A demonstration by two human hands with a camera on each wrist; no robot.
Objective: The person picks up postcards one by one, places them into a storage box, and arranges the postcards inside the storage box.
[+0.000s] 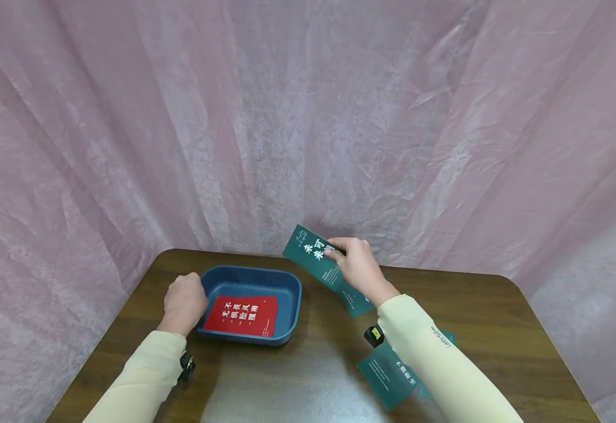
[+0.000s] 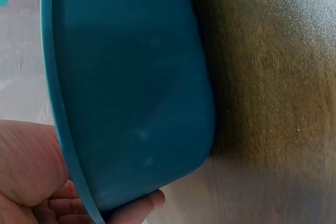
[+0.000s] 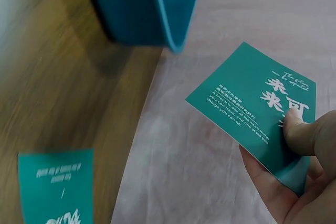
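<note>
A blue plastic tray (image 1: 293, 311) stands on the left half of the table, with red cards (image 1: 241, 316) bearing white characters lying inside it. My left hand (image 1: 185, 299) grips the tray's left end; in the left wrist view its fingers (image 2: 137, 211) curl round the tray wall. Raised to the right of the tray, my right hand (image 1: 359, 264) pinches a green card (image 1: 308, 249) with white writing between thumb and fingers. In the right wrist view the thumb lies across the face of this card (image 3: 236, 98).
Another green card (image 1: 355, 299) lies on the wooden table (image 1: 297, 388) under the right hand. Several more green cards (image 1: 389, 376) lie nearer the front, partly hidden by the right forearm. A pink curtain (image 1: 308, 129) hangs behind the table's back edge.
</note>
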